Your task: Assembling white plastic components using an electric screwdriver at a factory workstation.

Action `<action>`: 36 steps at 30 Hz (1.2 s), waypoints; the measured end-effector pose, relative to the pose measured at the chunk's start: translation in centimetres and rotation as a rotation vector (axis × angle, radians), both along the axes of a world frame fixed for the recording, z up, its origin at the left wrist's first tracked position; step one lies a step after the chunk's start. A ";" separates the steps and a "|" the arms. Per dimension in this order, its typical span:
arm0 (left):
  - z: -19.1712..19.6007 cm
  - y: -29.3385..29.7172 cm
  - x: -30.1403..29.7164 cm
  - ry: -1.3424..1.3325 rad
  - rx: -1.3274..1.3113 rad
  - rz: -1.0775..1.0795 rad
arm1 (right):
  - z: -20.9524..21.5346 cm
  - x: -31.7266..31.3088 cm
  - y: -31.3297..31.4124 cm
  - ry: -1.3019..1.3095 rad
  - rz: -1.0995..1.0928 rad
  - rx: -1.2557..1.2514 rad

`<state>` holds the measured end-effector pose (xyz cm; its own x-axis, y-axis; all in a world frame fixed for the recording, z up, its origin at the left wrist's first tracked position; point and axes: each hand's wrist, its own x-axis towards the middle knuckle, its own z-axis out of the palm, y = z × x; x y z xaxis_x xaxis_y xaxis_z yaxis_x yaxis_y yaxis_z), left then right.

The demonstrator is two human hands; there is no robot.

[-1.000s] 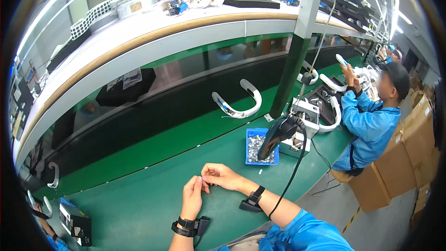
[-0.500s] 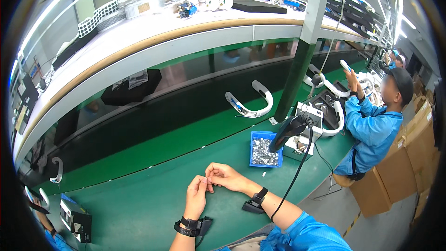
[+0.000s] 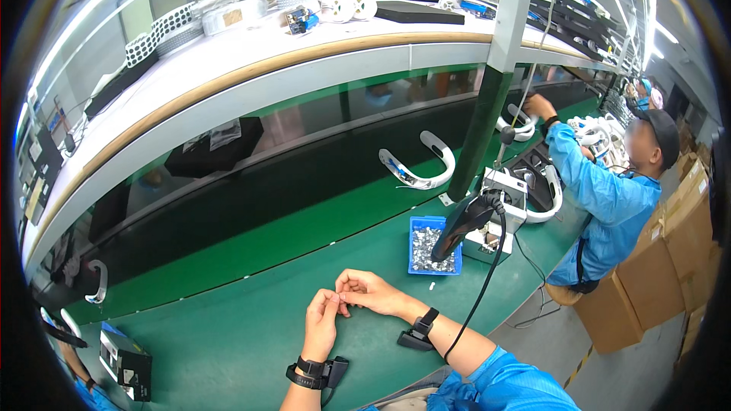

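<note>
Above the green worktable (image 3: 251, 339), my left hand (image 3: 320, 323) and my right hand (image 3: 371, 293) meet at the fingertips. The fingers of both are pinched together, and whatever lies between them is hidden or too small to name. Each wrist carries a black strap with a small black box. Beyond my right hand stands a blue bin (image 3: 410, 253) of small metallic and white pieces. One small white piece (image 3: 432, 286) lies on the table just in front of that bin.
A black handheld tool (image 3: 463, 224) hangs on a cable over the bin, beside white boxes (image 3: 504, 189). White U-shaped parts (image 3: 426, 182) ride the green conveyor (image 3: 327, 221). A post (image 3: 481, 129) rises behind. At right works a person in blue (image 3: 609, 190); a black box (image 3: 128, 365) stands left.
My hands stay together, almost unmoved. The U-shaped part on the conveyor has shifted slightly right. The person at right has lowered the raised white part from view and reaches toward the conveyor.
</note>
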<state>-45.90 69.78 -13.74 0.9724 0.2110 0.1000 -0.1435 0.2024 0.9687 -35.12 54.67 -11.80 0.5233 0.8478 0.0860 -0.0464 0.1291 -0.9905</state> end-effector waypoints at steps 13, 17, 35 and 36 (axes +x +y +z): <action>-0.5 0.2 0.1 -0.017 -0.033 0.014 | -0.9 0.2 0.2 -0.045 -0.034 -0.050; -0.3 0.0 0.2 0.001 -0.021 0.015 | -1.0 0.2 0.1 -0.060 -0.053 -0.052; 0.2 -0.2 0.2 0.008 0.022 0.031 | 0.2 -0.1 -0.1 -0.041 -0.061 -0.088; 0.1 -0.1 0.2 0.008 0.022 0.032 | 0.1 -0.1 -0.1 -0.041 -0.060 -0.088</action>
